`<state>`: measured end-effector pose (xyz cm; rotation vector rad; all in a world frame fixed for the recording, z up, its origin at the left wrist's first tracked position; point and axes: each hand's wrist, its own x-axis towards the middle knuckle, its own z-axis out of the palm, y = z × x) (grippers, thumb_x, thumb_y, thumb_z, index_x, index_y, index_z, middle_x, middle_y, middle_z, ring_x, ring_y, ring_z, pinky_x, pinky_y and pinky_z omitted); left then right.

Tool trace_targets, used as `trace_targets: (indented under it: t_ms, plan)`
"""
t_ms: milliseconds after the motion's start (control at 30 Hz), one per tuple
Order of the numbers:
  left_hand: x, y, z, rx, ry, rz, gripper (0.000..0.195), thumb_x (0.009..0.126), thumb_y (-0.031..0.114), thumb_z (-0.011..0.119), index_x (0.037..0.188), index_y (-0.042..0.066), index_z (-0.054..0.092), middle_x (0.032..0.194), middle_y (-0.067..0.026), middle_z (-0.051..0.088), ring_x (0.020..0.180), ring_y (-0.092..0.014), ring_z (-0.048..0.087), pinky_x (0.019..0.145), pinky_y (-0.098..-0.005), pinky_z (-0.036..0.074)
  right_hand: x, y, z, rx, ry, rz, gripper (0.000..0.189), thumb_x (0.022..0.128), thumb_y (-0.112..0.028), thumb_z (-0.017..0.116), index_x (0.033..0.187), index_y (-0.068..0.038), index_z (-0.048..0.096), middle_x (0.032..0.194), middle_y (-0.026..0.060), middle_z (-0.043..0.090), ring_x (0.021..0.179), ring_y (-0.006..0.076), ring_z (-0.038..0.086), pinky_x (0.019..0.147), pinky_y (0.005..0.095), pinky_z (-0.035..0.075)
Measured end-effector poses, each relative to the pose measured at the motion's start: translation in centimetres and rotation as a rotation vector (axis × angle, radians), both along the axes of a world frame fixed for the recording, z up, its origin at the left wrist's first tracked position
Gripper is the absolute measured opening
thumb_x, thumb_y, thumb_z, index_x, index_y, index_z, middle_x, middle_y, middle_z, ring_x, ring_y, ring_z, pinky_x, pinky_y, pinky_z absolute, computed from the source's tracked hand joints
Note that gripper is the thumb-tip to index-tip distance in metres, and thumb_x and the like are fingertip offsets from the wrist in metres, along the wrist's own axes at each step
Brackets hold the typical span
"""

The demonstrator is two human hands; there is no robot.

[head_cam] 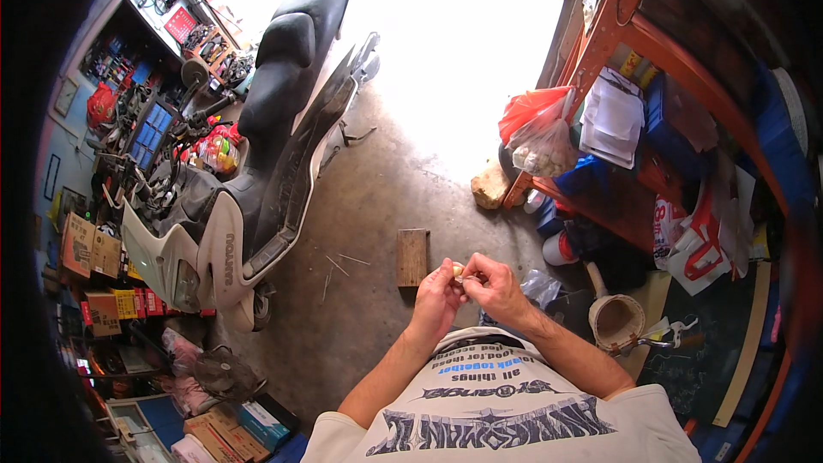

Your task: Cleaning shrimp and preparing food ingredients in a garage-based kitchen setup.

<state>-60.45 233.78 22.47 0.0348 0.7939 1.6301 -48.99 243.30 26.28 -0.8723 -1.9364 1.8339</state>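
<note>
My left hand [437, 299] and my right hand [494, 287] meet in front of my shirt, low in the middle of the view. Between their fingertips is a small pale-yellow object [457, 271], possibly a peeled clove. The left thumb and fingers pinch it, while the right fingers close in at its side. Fingers partly cover the object, so its full shape is hidden. Just beyond the hands, a wooden block [412, 257] stands on the concrete floor.
A scooter [263, 161] with its panels apart fills the left. Thin sticks [337, 265] lie on the floor. Plastic bags [543, 138] hang from an orange rack [595, 32] at right, near a stone [490, 185]. A long-handled wooden scoop [616, 318] is by my right arm.
</note>
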Motion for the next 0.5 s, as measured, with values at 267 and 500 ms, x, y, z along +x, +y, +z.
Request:
trace_targets:
  t_ms: [267,500]
  plan:
    - [-0.2,0.1,-0.4,-0.029,-0.288,-0.009,0.030,0.104,0.032,0.044,0.094,0.008,0.059,0.078,0.0003,0.057,0.065,-0.009,0.050,0.059,-0.0244,0.043,0.2,-0.2,0.3,-0.017,0.064,0.015,0.005,0.086,-0.001,0.054,0.084,0.003,0.055,0.073,0.0065,0.061,0.070,0.0101,0.063,0.061,0.0269,0.054]
    - [-1.0,-0.1,-0.1,-0.009,-0.172,0.028,0.025,0.103,0.028,0.045,0.102,0.006,0.057,0.079,-0.0002,0.054,0.067,-0.010,0.050,0.061,-0.0257,0.045,0.2,0.6,-0.9,0.181,-0.028,-0.159,0.006,0.085,-0.002,0.057,0.088,0.002,0.059,0.074,0.0103,0.064,0.067,0.0136,0.064,0.058,0.0293,0.051]
